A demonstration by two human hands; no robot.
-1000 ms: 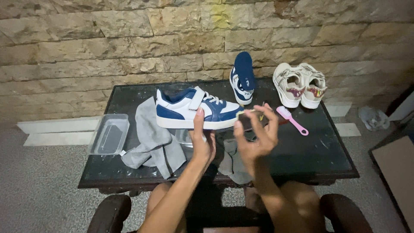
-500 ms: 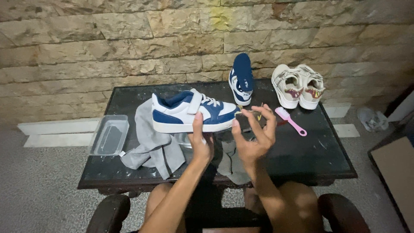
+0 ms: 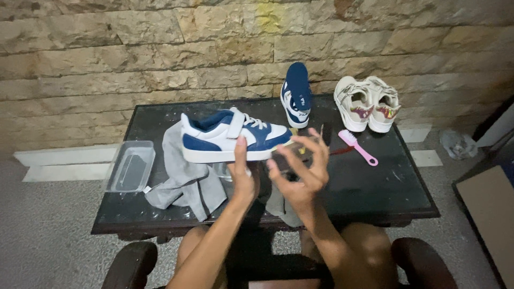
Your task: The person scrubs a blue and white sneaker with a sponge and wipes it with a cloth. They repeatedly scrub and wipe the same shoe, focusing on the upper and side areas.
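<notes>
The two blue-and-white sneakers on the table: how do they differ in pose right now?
The near blue-and-white sneaker is side-on with its sole down, and the left hand touches its lower edge. The far blue-and-white sneaker stands on end against the stone wall, showing its sole, with no hand on it. Both share the same blue-and-white colouring and look like a pair.

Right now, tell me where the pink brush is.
In the head view, the pink brush lies on the right half of the dark table, just in front of the white shoes.
</notes>
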